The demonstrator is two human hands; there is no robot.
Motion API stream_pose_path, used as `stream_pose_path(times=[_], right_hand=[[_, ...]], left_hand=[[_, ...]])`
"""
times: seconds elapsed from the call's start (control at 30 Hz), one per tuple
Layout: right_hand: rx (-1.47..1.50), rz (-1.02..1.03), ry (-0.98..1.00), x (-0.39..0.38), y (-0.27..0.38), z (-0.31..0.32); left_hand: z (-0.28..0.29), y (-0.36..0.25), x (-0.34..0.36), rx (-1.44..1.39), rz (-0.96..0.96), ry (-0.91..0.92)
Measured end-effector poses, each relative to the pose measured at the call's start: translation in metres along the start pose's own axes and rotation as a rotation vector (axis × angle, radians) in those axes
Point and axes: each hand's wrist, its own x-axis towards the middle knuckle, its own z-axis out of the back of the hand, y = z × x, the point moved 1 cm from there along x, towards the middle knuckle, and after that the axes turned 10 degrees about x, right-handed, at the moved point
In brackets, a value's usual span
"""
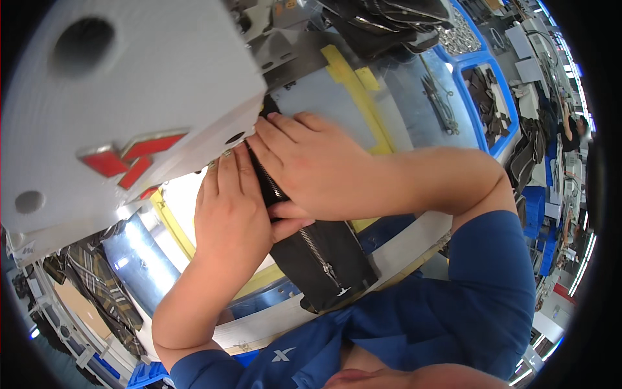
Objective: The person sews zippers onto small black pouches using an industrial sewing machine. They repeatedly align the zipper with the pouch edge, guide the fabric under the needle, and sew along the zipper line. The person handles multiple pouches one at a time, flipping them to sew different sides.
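Left bare hand point(228, 217) and right bare hand point(311, 162): two in total
Black fabric piece point(343, 249): I see one
Silver toothed metal zipper point(313, 247): one
Big white machine body point(188, 71): one
Dark holes point(84, 44) in this body: three, two round and one oval
Blue-rimmed plastic compartments point(475, 61): I count two
Small shiny metal parts point(461, 34): too many for counting
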Motion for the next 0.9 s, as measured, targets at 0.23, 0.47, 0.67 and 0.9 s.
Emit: stream_pose_path(times=[0.23,0.47,0.67,0.9], right_hand=[[-0.014,-0.034,0.026,-0.0011,0.0011,-0.0027],[-0.019,-0.027,0.037,0.0007,0.0008,-0.0035],[0.024,-0.033,0.061,0.0044,0.0005,0.0026],[-0.144,0.050,0.032,-0.0038,0.0045,0.0019]], left_hand=[[-0.0007,-0.0025,0.0000,0.088,-0.020,-0.035],[-0.0001,0.0001,0.0004,0.112,-0.057,-0.088],[-0.0014,0.0034,0.0002,0.037,-0.047,-0.052],[0.0008,-0.0007,-0.0003,0.033,-0.035,-0.011]])
